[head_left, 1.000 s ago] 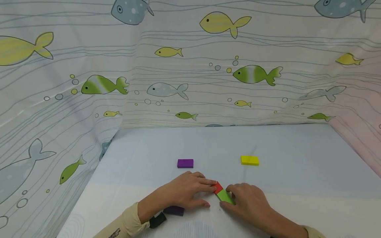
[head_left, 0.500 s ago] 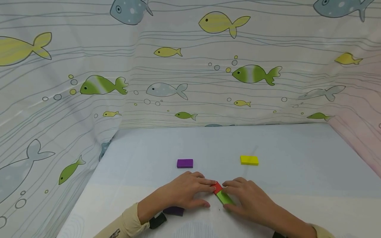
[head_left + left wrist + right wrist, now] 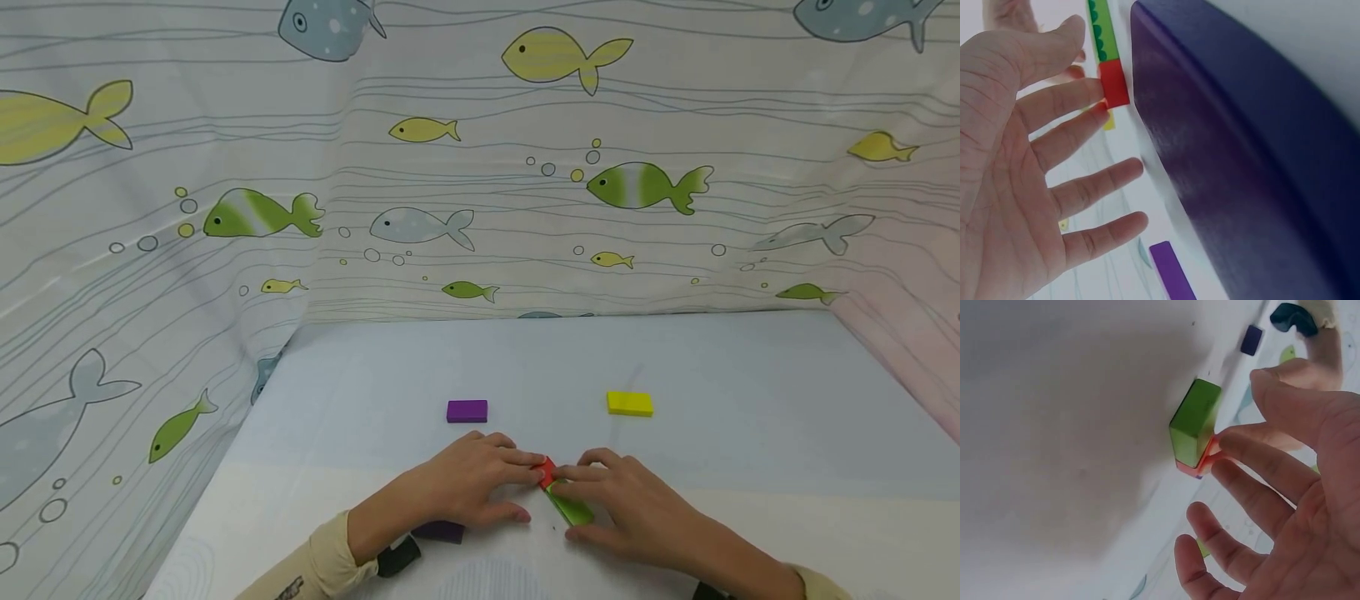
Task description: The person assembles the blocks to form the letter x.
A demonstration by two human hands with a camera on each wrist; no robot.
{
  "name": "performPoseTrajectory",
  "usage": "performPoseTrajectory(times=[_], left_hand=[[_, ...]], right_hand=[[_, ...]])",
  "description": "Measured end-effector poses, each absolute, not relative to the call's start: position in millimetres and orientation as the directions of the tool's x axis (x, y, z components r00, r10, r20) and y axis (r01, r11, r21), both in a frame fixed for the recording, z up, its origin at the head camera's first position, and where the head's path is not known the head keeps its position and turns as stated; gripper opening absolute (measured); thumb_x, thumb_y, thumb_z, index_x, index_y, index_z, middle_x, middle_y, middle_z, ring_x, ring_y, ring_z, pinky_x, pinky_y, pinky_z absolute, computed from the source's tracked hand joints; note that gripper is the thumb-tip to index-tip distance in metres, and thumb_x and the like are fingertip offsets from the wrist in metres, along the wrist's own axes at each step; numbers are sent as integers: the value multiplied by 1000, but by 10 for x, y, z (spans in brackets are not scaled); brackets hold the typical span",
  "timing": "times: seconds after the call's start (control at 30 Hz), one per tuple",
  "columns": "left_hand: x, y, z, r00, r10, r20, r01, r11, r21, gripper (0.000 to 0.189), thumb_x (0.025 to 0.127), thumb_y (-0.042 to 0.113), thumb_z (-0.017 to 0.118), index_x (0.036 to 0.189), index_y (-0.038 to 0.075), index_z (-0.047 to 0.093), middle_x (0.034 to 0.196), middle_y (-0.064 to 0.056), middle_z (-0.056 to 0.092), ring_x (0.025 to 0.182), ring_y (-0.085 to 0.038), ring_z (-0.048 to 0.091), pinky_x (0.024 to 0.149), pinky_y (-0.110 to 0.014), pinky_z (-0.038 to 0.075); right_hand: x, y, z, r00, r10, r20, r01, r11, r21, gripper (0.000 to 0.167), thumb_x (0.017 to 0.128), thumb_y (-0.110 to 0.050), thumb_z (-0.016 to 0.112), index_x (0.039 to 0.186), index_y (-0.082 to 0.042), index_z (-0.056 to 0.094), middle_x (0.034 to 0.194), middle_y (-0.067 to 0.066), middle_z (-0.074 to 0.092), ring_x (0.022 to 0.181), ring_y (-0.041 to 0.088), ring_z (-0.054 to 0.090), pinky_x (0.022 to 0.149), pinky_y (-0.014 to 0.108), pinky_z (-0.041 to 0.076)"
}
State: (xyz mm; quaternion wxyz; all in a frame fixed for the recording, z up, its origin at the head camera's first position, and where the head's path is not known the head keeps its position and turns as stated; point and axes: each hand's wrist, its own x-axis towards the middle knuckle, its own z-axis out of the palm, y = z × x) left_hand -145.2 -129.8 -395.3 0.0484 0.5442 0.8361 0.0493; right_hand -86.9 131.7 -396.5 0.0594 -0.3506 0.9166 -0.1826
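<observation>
A red block (image 3: 546, 471) and a green block (image 3: 572, 506) lie end to end on the table in a slanting line. My left hand (image 3: 468, 483) touches the red block with straight index and middle fingertips, its thumb held apart. In the left wrist view, that hand's palm (image 3: 1016, 181) shows with the fingers spread. My right hand (image 3: 637, 508) lies over the green block: the index fingertip is near the joint with the red one, the thumb by its near end. The right wrist view shows its fingers (image 3: 1260, 487) extended and loosely bent, the green block (image 3: 1196, 422) just beyond them.
A purple block (image 3: 467, 412) and a yellow block (image 3: 630, 404) lie farther back. A dark purple block (image 3: 438, 532), partly hidden under my left wrist, looms large in the left wrist view. A fish-patterned curtain (image 3: 525, 250) borders the white table (image 3: 360, 375).
My right hand's fingers have shifted along the green block toward the red one, and the green block's near end has turned slightly. The left hand stays on the red block.
</observation>
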Motion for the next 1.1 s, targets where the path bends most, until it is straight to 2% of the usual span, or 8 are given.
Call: performPoseTrajectory(times=[0.27,0.63,1.1], left_hand=[[-1443,-1300,-3954,-413,910,-41,900,414,134,53,95,56,55,139,26,59,145,10,51,119,-17,55,85,-38,48],[-1438,-1301,-3947,-413,910,-43,898,415,145,52,96,55,55,138,25,60,145,10,51,118,-16,54,84,-37,48],[-1438,-1292,-3957,-415,909,-46,895,417,156,52,95,56,55,138,25,61,145,10,50,119,-15,53,84,-36,47]], right_hand=[[-865,1341,-3997,-727,-687,3,-635,670,-385,52,86,-54,70,133,-31,64,132,-16,58,111,15,48,79,36,46],[-864,1375,-4038,-715,-698,26,-644,644,-413,53,88,-52,70,136,-31,61,135,-18,56,115,14,46,82,38,46],[-883,1406,-4077,-700,-713,39,-666,631,-398,53,88,-48,72,137,-31,60,136,-19,54,112,13,47,78,34,45]])
